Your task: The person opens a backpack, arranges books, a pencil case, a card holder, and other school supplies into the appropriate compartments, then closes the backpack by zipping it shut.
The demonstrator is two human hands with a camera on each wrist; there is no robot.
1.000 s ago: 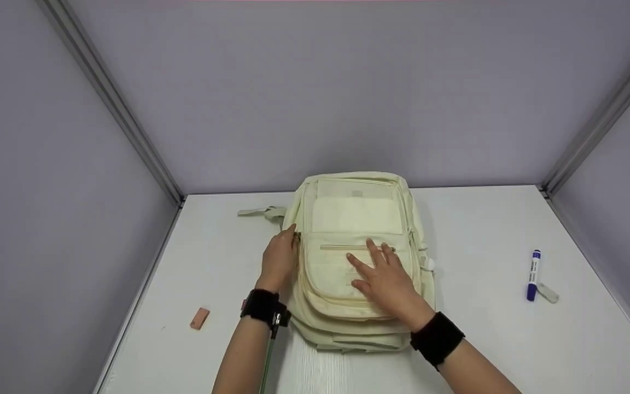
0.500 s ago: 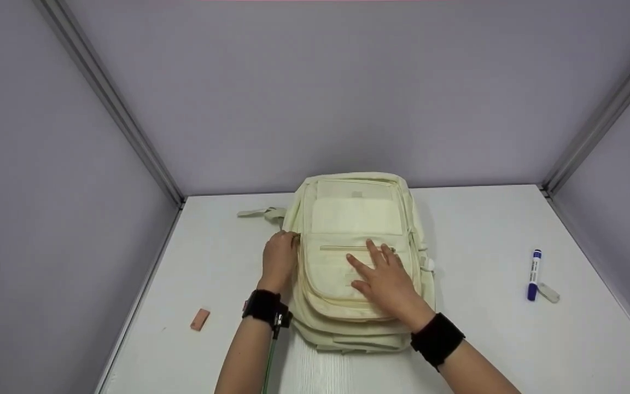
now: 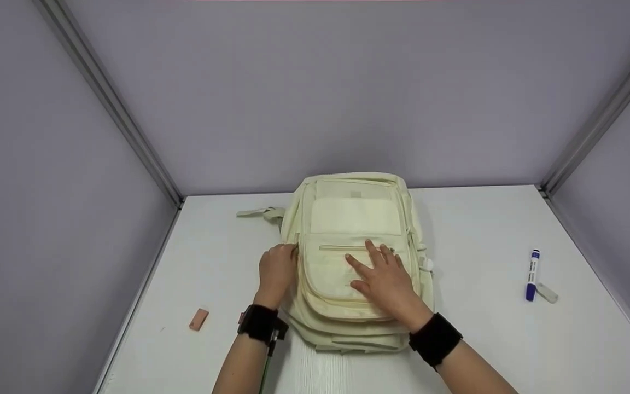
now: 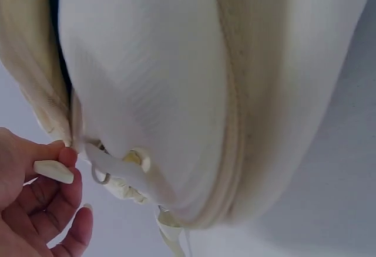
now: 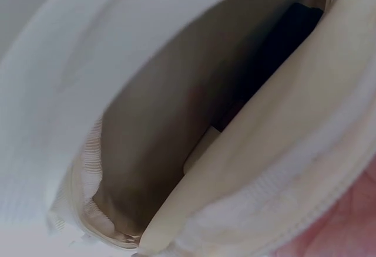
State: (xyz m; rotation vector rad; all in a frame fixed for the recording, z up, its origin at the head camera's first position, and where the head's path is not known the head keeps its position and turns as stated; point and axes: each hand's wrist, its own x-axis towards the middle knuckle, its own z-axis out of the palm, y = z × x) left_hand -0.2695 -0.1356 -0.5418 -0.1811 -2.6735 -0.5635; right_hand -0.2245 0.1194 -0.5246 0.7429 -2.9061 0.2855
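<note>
A cream backpack lies with its front facing up, its top toward the back wall. At its left side, my left hand pinches a zipper pull; the left wrist view shows the cream tab between thumb and fingers. My right hand rests on the front panel, fingers spread, just below a short horizontal zipper. In the right wrist view a compartment gapes, and a dark item shows deep inside, partly covered by the cream fabric.
On the white table, a small orange-pink block lies to the left. To the right are a blue-and-white marker and a small light grey piece beside it. A strap sticks out left of the bag. Grey panels enclose the table.
My left hand has slid down the bag's left side, toward me, with the zipper pull. The right hand stays in place on the front panel.
</note>
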